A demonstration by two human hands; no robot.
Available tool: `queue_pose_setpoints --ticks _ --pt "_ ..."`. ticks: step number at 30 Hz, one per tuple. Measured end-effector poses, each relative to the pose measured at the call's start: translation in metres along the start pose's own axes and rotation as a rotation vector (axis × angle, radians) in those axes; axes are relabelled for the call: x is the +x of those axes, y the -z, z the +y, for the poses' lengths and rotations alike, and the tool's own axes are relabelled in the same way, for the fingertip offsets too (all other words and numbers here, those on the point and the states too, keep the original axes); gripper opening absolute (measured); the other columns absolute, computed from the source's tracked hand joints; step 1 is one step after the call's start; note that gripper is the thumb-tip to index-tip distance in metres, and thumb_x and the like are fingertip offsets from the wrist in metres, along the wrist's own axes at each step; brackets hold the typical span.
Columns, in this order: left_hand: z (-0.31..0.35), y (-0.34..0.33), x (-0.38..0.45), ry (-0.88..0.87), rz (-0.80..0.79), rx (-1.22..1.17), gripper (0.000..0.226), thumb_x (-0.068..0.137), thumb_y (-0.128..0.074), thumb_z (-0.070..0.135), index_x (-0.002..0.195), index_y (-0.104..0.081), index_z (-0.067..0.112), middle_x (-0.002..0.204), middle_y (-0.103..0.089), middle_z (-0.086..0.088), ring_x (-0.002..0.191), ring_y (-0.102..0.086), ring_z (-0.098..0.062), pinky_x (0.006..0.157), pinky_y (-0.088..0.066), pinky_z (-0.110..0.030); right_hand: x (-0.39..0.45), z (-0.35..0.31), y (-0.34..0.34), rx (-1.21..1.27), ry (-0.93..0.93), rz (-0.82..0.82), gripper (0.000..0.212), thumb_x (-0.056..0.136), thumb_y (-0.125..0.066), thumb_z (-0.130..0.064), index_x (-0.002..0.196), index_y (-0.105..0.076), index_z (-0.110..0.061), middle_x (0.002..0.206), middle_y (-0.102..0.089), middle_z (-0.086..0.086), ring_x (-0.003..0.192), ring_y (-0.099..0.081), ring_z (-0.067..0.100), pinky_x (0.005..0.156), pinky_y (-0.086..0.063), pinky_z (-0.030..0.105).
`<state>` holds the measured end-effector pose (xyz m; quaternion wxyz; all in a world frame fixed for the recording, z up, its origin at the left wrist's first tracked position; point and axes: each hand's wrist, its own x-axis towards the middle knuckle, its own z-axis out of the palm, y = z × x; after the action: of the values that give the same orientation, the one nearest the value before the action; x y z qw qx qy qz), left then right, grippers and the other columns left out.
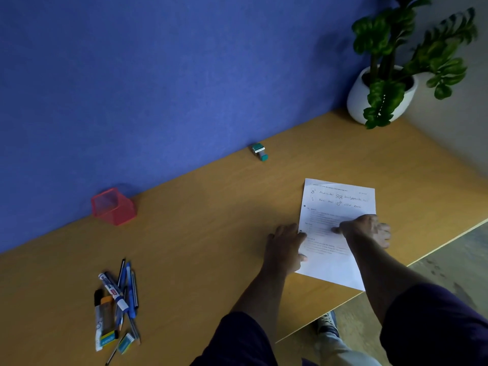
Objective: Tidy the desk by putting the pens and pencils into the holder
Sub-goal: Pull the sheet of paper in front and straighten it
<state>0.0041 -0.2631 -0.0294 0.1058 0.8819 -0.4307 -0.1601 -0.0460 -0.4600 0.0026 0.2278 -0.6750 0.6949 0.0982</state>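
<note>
Both hands lie flat and spread on a printed sheet of paper (340, 223) at the right of the wooden counter (206, 212): the left hand (286, 244) on its left edge, the right hand (367, 229) on its middle. The pile of pens and pencils (120, 302) lies near left, well apart from the red mesh holder (113, 206) standing against the blue wall (158, 75). A teal stamp (259, 151) sits farther right along that wall.

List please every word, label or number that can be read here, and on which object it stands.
None can be read with certainty.
Sheet of paper: printed lines and handwriting, too blurred to read.
White marker: label with red and blue print, too small.
Packet in the pile: print too blurred.
</note>
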Motion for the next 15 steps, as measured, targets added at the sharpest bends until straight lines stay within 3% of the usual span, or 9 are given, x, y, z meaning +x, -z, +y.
queue_pose_setpoints --ticks 6,10,13,15 --pt "-0.005 0.002 -0.003 0.033 -0.048 -0.019 0.070 0.081 -0.081 0.034 0.141 -0.046 0.024 0.159 -0.035 0.004 0.143 -0.032 -0.026 0.105 -0.041 -0.053 -0.001 0.000 -0.003 0.104 0.017 -0.024 0.095 0.054 -0.096 -0.037 0.128 -0.045 -0.006 0.124 -0.051 0.021 0.118 -0.050 0.038 0.103 -0.039 0.045" --pt "-0.008 0.004 -0.006 0.092 -0.081 -0.096 0.075 0.083 -0.079 0.032 0.148 -0.040 0.026 0.163 -0.027 0.008 0.148 -0.026 -0.020 0.111 -0.036 -0.050 -0.009 0.005 -0.012 0.215 0.111 -0.057 0.073 0.058 -0.088 -0.031 0.116 -0.046 -0.016 0.113 -0.064 0.013 0.108 -0.062 0.036 0.100 -0.045 0.048" --pt "-0.014 0.006 -0.011 0.177 -0.046 -0.264 0.076 0.085 -0.077 0.026 0.151 -0.039 0.025 0.163 -0.027 0.007 0.148 -0.028 -0.018 0.118 -0.032 -0.041 -0.019 0.006 -0.026 0.285 0.239 -0.043 0.064 0.064 -0.082 -0.025 0.113 -0.041 -0.018 0.109 -0.064 0.010 0.099 -0.064 0.035 0.092 -0.049 0.045" --pt "-0.018 0.009 -0.014 0.278 0.017 -0.466 0.071 0.087 -0.074 0.021 0.150 -0.041 0.023 0.160 -0.033 0.004 0.144 -0.034 -0.017 0.116 -0.035 -0.034 -0.029 0.005 -0.037 0.414 0.310 -0.069 0.061 0.068 -0.076 -0.018 0.118 -0.042 -0.018 0.107 -0.064 0.010 0.088 -0.061 0.033 0.077 -0.052 0.039"
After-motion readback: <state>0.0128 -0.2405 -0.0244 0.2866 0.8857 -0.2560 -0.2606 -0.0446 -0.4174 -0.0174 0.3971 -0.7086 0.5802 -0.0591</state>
